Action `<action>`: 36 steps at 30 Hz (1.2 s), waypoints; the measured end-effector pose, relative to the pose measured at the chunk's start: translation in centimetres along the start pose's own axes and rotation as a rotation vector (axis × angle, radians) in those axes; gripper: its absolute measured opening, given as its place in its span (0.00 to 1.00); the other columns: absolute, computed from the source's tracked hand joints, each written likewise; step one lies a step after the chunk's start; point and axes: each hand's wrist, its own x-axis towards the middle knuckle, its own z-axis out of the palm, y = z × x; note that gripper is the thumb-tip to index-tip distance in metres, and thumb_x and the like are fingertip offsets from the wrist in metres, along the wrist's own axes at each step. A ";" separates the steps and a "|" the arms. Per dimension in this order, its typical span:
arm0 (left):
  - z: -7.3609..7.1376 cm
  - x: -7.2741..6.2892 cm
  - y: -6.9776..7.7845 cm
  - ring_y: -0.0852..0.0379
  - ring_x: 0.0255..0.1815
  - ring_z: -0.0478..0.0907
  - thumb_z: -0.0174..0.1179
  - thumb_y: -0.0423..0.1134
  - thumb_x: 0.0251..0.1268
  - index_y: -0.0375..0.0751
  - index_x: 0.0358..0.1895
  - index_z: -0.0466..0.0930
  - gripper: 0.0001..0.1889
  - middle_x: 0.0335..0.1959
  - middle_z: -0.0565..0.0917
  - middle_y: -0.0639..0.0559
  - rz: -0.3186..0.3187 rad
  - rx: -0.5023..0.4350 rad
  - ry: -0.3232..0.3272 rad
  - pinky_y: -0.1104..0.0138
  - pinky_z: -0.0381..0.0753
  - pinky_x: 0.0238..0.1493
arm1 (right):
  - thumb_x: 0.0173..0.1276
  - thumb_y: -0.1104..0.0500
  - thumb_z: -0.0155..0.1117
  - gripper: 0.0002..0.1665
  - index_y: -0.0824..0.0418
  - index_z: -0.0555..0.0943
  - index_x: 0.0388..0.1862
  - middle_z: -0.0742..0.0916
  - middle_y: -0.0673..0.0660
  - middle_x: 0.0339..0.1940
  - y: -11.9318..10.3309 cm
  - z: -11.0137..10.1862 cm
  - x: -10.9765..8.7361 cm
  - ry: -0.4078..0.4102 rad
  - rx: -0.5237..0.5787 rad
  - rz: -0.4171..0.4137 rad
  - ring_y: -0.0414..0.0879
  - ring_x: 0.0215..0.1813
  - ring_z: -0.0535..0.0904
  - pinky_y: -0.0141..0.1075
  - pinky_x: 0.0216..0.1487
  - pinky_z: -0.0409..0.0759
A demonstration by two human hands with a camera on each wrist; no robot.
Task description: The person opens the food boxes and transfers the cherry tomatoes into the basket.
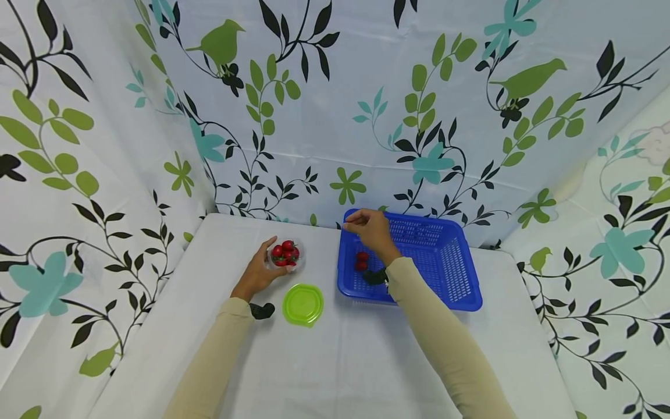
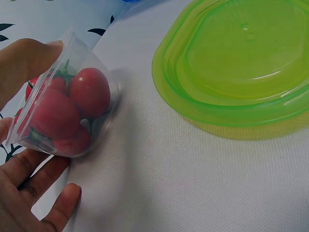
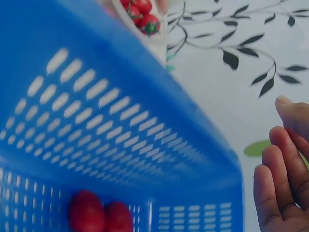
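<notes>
White tabletop (image 1: 335, 372), leaf-printed curtains (image 1: 361, 75) around three sides; left fingers (image 2: 50, 174) hold a clear cup (image 2: 79, 55) of tomatoes (image 2: 90, 93), right fingers (image 3: 276, 174) hover, relaxed, at a blue basket (image 1: 454, 267).

Behind the white table (image 1: 324, 378), a pale curtain (image 1: 340, 145) is hung, printed with two green birds (image 1: 220, 45), turquoise flowers (image 1: 431, 166) and dark leaves (image 1: 323, 18). Left and right of the table, a left panel (image 1: 120, 174) and right panel (image 1: 591, 233) are similarly patterned.

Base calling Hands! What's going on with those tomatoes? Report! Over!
Left hand holding clear cup of tomatoes. Right hand, seemingly empty, at blue basket. Green lid off, beside cup. No obstacle visible.
</notes>
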 end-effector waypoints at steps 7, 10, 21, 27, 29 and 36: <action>-0.1 -0.2 0.2 0.31 0.87 0.51 0.77 0.49 0.64 0.54 0.88 0.47 0.56 0.89 0.51 0.39 0.002 0.001 -0.002 0.37 0.57 0.85 | 0.67 0.59 0.80 0.08 0.58 0.91 0.42 0.92 0.57 0.41 -1.5 1.5 -0.2 0.002 0.047 -0.029 0.48 0.43 0.87 0.36 0.45 0.85; -0.1 -0.2 0.2 0.31 0.87 0.52 0.77 0.50 0.64 0.54 0.88 0.47 0.56 0.89 0.52 0.39 0.000 0.006 -0.003 0.37 0.57 0.85 | 0.66 0.58 0.80 0.08 0.59 0.91 0.42 0.92 0.57 0.41 -1.8 2.1 -0.4 -0.004 0.063 -0.038 0.48 0.43 0.86 0.36 0.45 0.84; 0.0 -0.1 0.3 0.31 0.87 0.52 0.77 0.50 0.65 0.56 0.88 0.47 0.56 0.89 0.51 0.40 -0.016 0.021 0.002 0.37 0.57 0.85 | 0.68 0.58 0.79 0.10 0.57 0.90 0.46 0.93 0.56 0.44 -3.0 4.2 -0.8 -0.096 -0.005 -0.083 0.48 0.45 0.89 0.40 0.51 0.90; 0.1 0.0 0.3 0.31 0.86 0.53 0.77 0.51 0.64 0.57 0.88 0.47 0.56 0.89 0.52 0.40 -0.020 0.025 0.008 0.37 0.57 0.85 | 0.68 0.59 0.78 0.09 0.56 0.91 0.47 0.93 0.55 0.44 -3.4 5.9 -0.8 -0.130 -0.026 -0.091 0.48 0.45 0.89 0.40 0.50 0.91; 0.1 0.0 0.3 0.31 0.86 0.53 0.77 0.51 0.64 0.57 0.88 0.47 0.56 0.89 0.52 0.40 -0.021 0.032 0.011 0.37 0.57 0.85 | 0.68 0.59 0.78 0.09 0.56 0.91 0.47 0.93 0.55 0.45 -3.7 6.4 -0.9 -0.141 -0.024 -0.085 0.47 0.45 0.89 0.39 0.50 0.91; 0.0 0.0 0.3 0.31 0.87 0.53 0.77 0.50 0.65 0.57 0.88 0.47 0.55 0.89 0.52 0.40 -0.013 0.032 0.010 0.37 0.57 0.85 | 0.69 0.59 0.77 0.09 0.55 0.91 0.47 0.93 0.54 0.46 -4.1 8.0 -1.3 -0.157 -0.043 -0.075 0.46 0.46 0.89 0.36 0.50 0.91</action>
